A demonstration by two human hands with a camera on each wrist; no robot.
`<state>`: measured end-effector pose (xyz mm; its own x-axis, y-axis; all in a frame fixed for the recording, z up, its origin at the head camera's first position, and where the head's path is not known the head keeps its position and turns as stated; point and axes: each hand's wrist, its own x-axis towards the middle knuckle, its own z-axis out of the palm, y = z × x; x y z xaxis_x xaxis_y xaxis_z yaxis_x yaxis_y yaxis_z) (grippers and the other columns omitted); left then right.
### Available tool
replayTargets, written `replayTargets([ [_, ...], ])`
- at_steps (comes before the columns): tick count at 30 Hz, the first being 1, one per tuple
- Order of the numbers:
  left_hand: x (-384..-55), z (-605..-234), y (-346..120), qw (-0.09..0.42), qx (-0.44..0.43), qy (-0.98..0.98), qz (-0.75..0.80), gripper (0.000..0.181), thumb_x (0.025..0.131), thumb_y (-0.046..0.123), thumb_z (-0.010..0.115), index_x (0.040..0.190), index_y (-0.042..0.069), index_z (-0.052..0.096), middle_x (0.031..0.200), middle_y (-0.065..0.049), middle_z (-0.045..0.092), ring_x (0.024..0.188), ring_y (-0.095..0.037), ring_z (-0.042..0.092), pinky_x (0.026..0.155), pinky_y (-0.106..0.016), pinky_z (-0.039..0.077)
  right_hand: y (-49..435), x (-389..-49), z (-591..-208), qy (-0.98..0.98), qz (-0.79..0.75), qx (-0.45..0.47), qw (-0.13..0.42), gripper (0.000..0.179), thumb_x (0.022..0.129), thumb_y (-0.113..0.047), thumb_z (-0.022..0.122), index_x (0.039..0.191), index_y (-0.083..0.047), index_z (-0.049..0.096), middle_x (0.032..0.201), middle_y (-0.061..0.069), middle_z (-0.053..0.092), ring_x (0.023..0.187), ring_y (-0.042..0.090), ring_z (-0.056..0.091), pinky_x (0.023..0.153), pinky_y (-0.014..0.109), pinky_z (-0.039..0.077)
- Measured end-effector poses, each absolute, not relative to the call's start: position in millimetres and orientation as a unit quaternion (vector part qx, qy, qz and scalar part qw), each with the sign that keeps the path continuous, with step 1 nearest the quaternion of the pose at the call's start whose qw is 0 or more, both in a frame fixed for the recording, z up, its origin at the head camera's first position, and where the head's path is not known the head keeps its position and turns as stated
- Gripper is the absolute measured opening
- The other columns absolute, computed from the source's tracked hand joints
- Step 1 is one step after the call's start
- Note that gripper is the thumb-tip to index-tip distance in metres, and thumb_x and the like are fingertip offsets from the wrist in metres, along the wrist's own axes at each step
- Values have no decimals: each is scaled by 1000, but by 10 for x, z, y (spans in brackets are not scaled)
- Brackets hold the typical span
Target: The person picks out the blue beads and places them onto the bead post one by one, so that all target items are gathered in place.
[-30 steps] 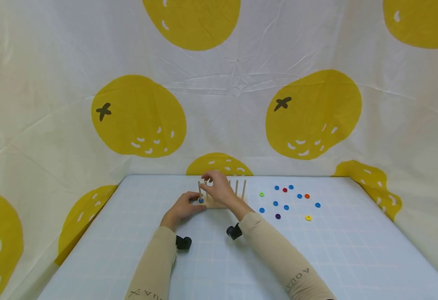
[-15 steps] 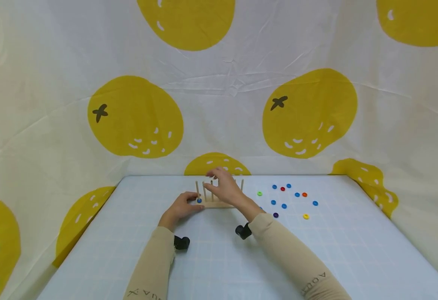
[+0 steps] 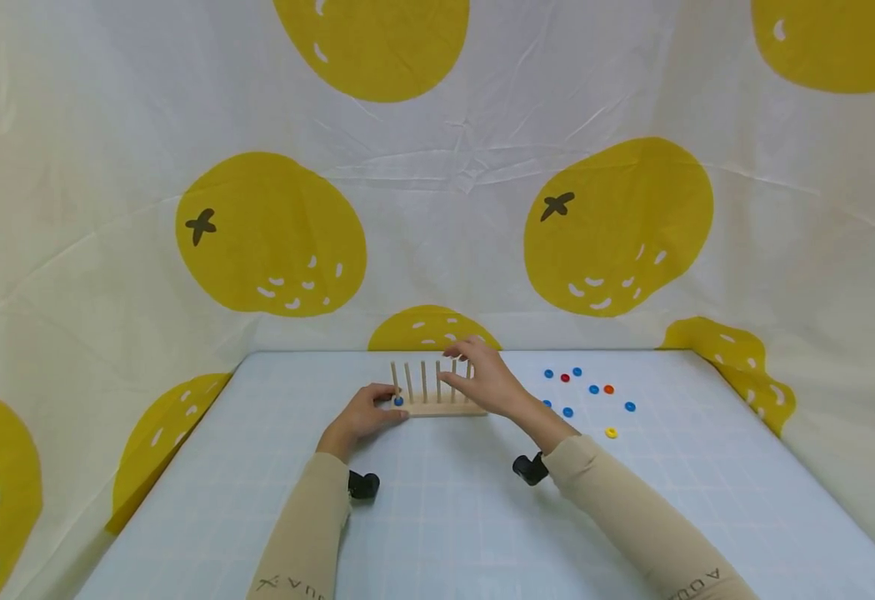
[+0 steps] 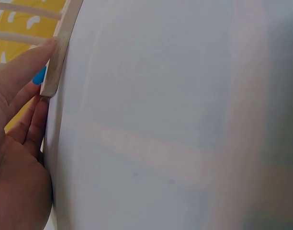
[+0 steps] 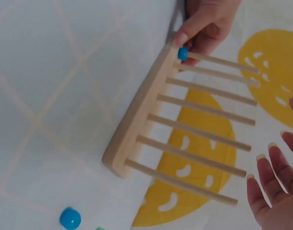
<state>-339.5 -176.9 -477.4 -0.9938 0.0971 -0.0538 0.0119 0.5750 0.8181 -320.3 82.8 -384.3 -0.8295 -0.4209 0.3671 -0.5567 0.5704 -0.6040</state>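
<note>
Toward the far side of the pale surface (image 3: 422, 500), a wooden peg rack (image 3: 445, 409) stands with its long axis running left to right and its seven pegs (image 5: 206, 109) upright. At its left end, the left hand (image 3: 362, 414) grips the base, right beside a blue bead (image 3: 398, 402) seated low on the leftmost peg (image 5: 223, 63). By the opposite end, the right hand (image 3: 490, 379) hangs near the peg tops, fingers spread apart, with nothing seen between them. Rightward of it lie loose beads, among them a red bead (image 3: 565, 378), an orange bead (image 3: 608, 389) and a yellow bead (image 3: 612, 433); the right hand is clearly nearer to these than the left.
</note>
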Motion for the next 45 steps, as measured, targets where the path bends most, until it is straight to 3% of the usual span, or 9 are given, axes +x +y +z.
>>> replayTargets([
  [7, -3398, -4795, -1756, 59, 17, 881, 469, 59, 88, 23, 83, 140, 8, 61, 145, -14, 56, 142, -36, 42, 120, -56, 29, 1165, -3124, -3871, -886, 365, 266, 105, 35, 95, -19, 75, 125, -4, 66, 122, 13, 63, 112, 32, 58, 95, 48, 53],
  [45, -3394, -4785, -1779, 47, 27, 881, 470, 59, 87, 23, 84, 139, 6, 61, 141, -15, 58, 136, -35, 46, 118, -55, 32, 2944, -3009, -4210, -945, 292, 120, 89, 43, 97, -22, 72, 129, 3, 61, 123, 25, 61, 108, 39, 57, 92, 55, 54],
])
